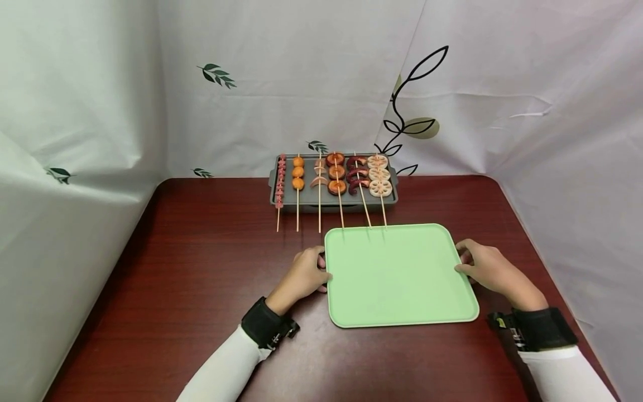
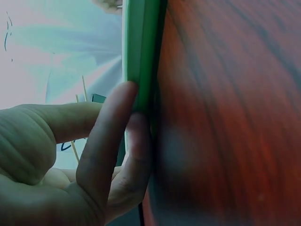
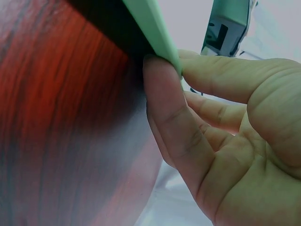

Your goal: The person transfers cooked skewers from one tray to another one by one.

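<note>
A flat light-green tray with rounded corners lies between my two hands, its far edge just overlapping the skewer ends in the head view. My left hand pinches the tray's left edge, thumb on top and fingers at the rim and below. On the opposite side my right hand pinches the right edge in the same way. Seen from the right wrist, the tray's edge runs between thumb and fingers, with a dark shadow on the table beneath. The left wrist view shows fingertips against the tray's green side.
Behind the tray, a grey grill pan bears several skewers, among them orange balls, mushroom slices, tentacle pieces and lotus root slices. Their sticks point toward me. White patterned cloth surrounds the dark red table.
</note>
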`<action>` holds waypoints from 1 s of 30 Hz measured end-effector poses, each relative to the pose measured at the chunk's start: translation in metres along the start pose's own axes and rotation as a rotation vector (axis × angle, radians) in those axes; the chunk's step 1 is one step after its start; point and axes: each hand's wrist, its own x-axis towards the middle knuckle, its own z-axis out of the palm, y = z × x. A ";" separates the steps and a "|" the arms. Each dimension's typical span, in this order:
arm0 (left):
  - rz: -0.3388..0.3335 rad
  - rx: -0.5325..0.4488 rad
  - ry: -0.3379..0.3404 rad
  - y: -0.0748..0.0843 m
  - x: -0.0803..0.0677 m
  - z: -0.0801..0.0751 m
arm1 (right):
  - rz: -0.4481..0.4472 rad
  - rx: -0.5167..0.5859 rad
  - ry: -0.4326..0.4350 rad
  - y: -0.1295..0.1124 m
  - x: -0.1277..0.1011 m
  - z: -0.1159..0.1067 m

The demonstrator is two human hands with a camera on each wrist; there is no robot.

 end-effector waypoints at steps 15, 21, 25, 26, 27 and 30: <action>-0.015 0.069 0.014 -0.004 -0.004 -0.013 | -0.011 0.046 -0.015 -0.014 0.004 0.009; -0.014 0.089 0.015 -0.007 -0.006 -0.020 | -0.020 0.068 -0.024 -0.019 0.006 0.011; -0.015 0.099 0.017 -0.008 -0.007 -0.024 | -0.022 0.064 -0.023 -0.022 0.007 0.013; -0.013 0.107 0.021 -0.009 -0.008 -0.025 | -0.022 0.059 -0.021 -0.023 0.007 0.014; -0.017 0.112 0.020 -0.009 -0.008 -0.026 | -0.030 0.054 -0.019 -0.023 0.008 0.015; -0.026 0.127 0.020 -0.010 -0.009 -0.031 | -0.029 0.049 -0.011 -0.027 0.009 0.017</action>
